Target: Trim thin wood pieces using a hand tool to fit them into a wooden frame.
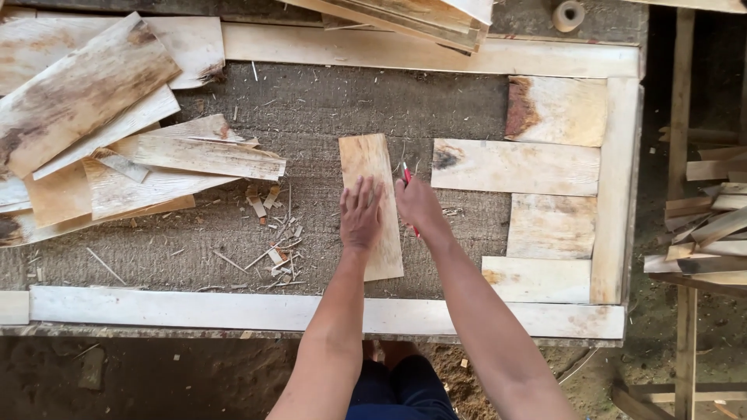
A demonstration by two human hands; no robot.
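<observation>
Near the bench's middle, the left hand (360, 214) pressed flat, fingers spread, on a pale upright rectangular wooden board (371, 204) (best held firmly) while the right hand (419, 204) pinched a red pencil (407, 177) along its right edge.

No pkgs, labels, signs or screens visible.

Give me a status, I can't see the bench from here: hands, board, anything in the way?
Left hand flat on the upright board. Right hand holds a red pencil at its right edge. Wood chips lie left, clear of it.
</observation>
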